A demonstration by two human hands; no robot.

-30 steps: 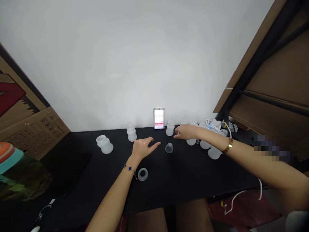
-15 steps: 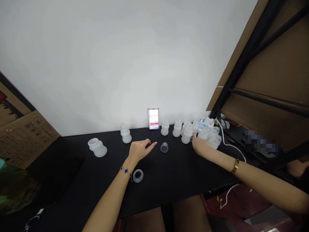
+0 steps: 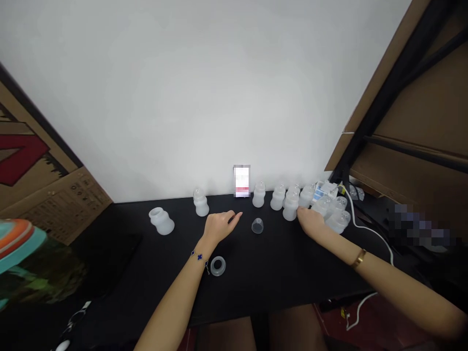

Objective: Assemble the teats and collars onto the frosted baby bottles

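Near edge: both forearms come in from below, elbows cut off by the frame. A translucent plastic screw ring (image 3: pixel 218 265) lies flat on the black tabletop (image 3: pixel 270 268), just beside the left wrist with its blue-charm bracelet.

Left hand (image 3: pixel 219 225) rests palm down on the table, fingers loosely spread, index pointing right, holding nothing. Nearest item is a small clear dome cap (image 3: pixel 257 225) sitting mouth down just to its right, not touching.

Right hand (image 3: pixel 310 220) reaches into the cluster of frosted white baby bottles (image 3: pixel 331 214) at the right end. Fingertips are against a bottle there, but the hand's back hides them; cannot tell if it grips one or only touches. Gold bangle on that wrist.

Count, roughly: four capped frosted bottles in a row along the wall right of centre (image 3: pixel 278 197), at least three more bunched behind the right hand (overlapping, exact number unclear). One more capped bottle (image 3: pixel 201 202) stands alone left of centre. One open frosted bottle body without a cap (image 3: pixel 161 221) stands further left, well apart from the rest.

At the wall: a small upright card (image 3: pixel 241 181), blurred out, unreadable. A blue-and-white packet (image 3: pixel 323 190) and a white cable (image 3: pixel 369 229) sit behind the cluster, the cable running off the table's right edge.

Periphery: printed cardboard box (image 3: pixel 47 195) left, brown board on a black frame (image 3: pixel 409 122) right, both cut off. An orange-and-teal object (image 3: pixel 18 239) at the left edge is unidentifiable.
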